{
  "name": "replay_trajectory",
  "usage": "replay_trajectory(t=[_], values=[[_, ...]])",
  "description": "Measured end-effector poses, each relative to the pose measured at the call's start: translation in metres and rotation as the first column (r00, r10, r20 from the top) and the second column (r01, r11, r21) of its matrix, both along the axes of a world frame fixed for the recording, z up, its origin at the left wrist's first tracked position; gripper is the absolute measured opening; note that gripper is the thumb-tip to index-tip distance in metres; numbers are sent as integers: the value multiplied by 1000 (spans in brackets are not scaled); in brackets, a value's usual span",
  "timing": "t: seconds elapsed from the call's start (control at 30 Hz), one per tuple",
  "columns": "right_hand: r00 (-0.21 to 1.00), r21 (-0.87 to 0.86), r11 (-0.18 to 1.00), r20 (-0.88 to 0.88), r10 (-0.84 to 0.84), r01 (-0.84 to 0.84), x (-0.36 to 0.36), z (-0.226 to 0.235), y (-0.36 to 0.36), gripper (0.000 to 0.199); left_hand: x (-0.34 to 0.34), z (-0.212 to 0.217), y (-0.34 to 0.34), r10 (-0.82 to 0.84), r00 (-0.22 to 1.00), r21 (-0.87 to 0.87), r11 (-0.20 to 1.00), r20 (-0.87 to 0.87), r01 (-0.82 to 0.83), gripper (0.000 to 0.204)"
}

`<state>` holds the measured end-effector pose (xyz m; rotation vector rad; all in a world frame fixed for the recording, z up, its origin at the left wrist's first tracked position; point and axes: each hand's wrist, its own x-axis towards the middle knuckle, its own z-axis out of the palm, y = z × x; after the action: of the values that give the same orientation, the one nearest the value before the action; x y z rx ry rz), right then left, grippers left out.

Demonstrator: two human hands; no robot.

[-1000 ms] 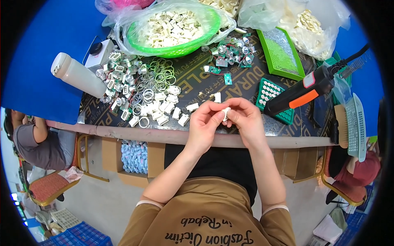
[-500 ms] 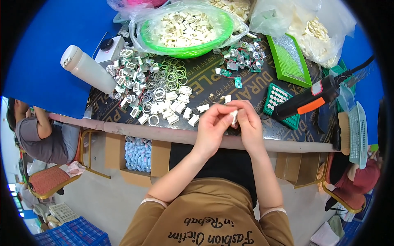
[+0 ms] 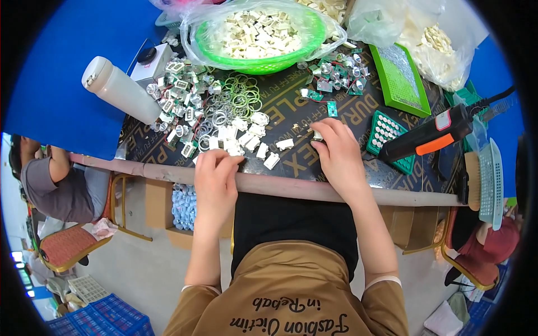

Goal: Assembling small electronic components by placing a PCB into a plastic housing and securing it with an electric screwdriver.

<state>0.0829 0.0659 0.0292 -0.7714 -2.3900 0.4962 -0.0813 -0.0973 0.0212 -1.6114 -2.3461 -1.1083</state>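
Observation:
My left hand (image 3: 214, 178) is at the table's near edge, its fingers bent together and pointing down beside the pile of small white plastic housings (image 3: 228, 134). Whatever its fingertips may pinch is hidden. My right hand (image 3: 340, 154) reaches over the dark tabletop, with thumb and forefinger closed round a small white plastic piece (image 3: 317, 135), most of it covered by the fingers. Between the hands lie a few loose white housings (image 3: 284, 144). Grey and green rings (image 3: 242, 94) are heaped beyond my left hand, next to a pile of clear-lensed circuit assemblies (image 3: 182, 95).
A green basket (image 3: 269, 66) of white parts stands at the back. On the right are a green tray (image 3: 417, 103), a teal tray (image 3: 412, 165) with round white pieces and a black-and-orange handheld tool (image 3: 417, 144). A white bottle (image 3: 120, 89) leans at left. People sit on both sides.
My hands have come apart from where they met over the table edge. The left went left toward the housings and rings; the right moved slightly forward to a white piece.

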Motion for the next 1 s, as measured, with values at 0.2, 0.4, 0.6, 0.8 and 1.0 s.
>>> replay_trajectory(t=[0.2,0.4,0.6,0.8,1.0], values=[[998,-82,995,49,-51,54,3,-4,2,29,-8,1,10,43,999,-25,999,3,-43,18],[922,-459,870,-387,-14,-179,24,1,-15,34,36,20,28,-208,868,192,972,450,133,17],[922,-107,981,-370,113,-163,46,5,-30,39,74,6,64,-451,51,418,859,891,294,28],[902,-131,988,-431,21,-86,52,2,-27,39,79,-6,84,-425,-246,474,858,871,196,21],[934,-205,979,-348,-86,13,60,-3,-26,22,63,-15,91,-430,-605,543,839,670,5,20]])
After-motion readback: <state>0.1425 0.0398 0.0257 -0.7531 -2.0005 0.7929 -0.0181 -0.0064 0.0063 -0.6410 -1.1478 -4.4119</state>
